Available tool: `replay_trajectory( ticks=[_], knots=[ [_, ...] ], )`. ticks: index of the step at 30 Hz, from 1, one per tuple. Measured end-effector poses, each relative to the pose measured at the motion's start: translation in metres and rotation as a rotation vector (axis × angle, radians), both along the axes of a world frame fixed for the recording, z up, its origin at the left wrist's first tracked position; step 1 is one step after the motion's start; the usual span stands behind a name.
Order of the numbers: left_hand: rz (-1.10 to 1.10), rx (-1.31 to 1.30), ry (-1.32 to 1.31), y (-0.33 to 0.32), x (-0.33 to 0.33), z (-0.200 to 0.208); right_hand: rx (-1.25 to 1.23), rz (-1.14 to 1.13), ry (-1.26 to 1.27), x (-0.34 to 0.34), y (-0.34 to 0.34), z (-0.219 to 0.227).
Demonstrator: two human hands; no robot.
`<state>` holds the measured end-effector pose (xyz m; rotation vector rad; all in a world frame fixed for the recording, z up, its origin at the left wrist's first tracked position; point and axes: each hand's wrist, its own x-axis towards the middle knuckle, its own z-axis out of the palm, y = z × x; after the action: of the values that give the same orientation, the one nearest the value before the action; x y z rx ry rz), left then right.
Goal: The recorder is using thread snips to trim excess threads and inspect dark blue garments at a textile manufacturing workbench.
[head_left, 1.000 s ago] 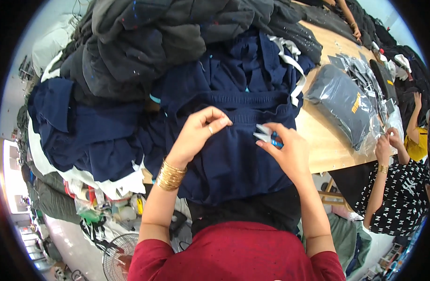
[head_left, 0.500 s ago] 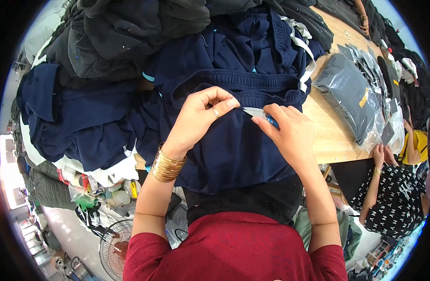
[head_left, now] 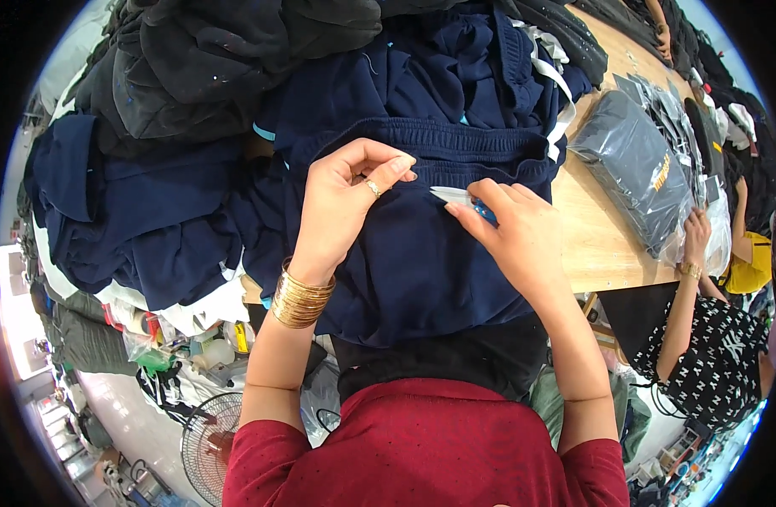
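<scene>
Spread in front of me is a navy garment [head_left: 439,262] with a gathered elastic waistband [head_left: 464,135]. My left hand [head_left: 341,198] is raised over its left part near the waistband, thumb and fingertips pinched together. Anything in that pinch is too small to make out. Thread snips [head_left: 452,195] with pale pointed blades and a blue handle are in my right hand [head_left: 519,232], which is closed round them. Their tips point left toward my left hand, with a gap between. Most of the handle is hidden by my fingers.
Dark clothing [head_left: 210,68] is heaped at the far left, with folded navy garments [head_left: 151,211] nearer. White drawstrings [head_left: 561,93] lie far right. A bagged dark garment [head_left: 633,160] rests on the wooden table [head_left: 599,245]. Beside it a co-worker's hand [head_left: 696,237] reaches in. A fan [head_left: 210,448] stands lower left.
My left hand has moved left and slightly up, away from the snips. The snips and my right hand have shifted slightly left. The co-worker's hand has moved up along the bagged garment.
</scene>
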<state>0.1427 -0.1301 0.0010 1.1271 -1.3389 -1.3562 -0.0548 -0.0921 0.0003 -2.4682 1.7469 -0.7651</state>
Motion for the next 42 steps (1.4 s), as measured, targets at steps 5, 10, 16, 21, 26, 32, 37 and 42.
replay_trajectory(
  ticks=[5, 10, 16, 21, 26, 32, 37, 42],
  knots=[
    [-0.008, -0.036, 0.002, 0.0, -0.004, -0.002, 0.041, -0.026, -0.099, 0.008, 0.0, -0.01],
    [-0.025, -0.045, 0.029, 0.003, -0.005, 0.002, 0.004, -0.05, -0.114, 0.017, 0.0, -0.016],
    [-0.063, 0.043, 0.021, 0.011, 0.004, 0.014, 0.005, -0.063, -0.116, 0.019, 0.003, -0.018],
    [-0.166, 0.154, -0.257, 0.022, 0.055, 0.032, 0.126, -0.21, -0.246, -0.012, 0.005, -0.017],
    [0.264, -0.641, -0.935, 0.022, 0.048, 0.037, 0.241, -0.429, -0.483, -0.039, 0.016, -0.036],
    [-0.243, -0.723, -0.907, -0.021, -0.015, -0.009, 0.381, -0.267, -0.884, -0.01, 0.003, -0.027],
    [-0.378, -0.562, -0.906, -0.029, -0.011, -0.013, 0.421, -0.19, -0.747, -0.02, 0.021, -0.021],
    [-0.394, -0.737, -1.052, -0.025, -0.014, -0.019, 0.462, -0.199, -0.631, -0.02, 0.031, -0.016]
  ],
)
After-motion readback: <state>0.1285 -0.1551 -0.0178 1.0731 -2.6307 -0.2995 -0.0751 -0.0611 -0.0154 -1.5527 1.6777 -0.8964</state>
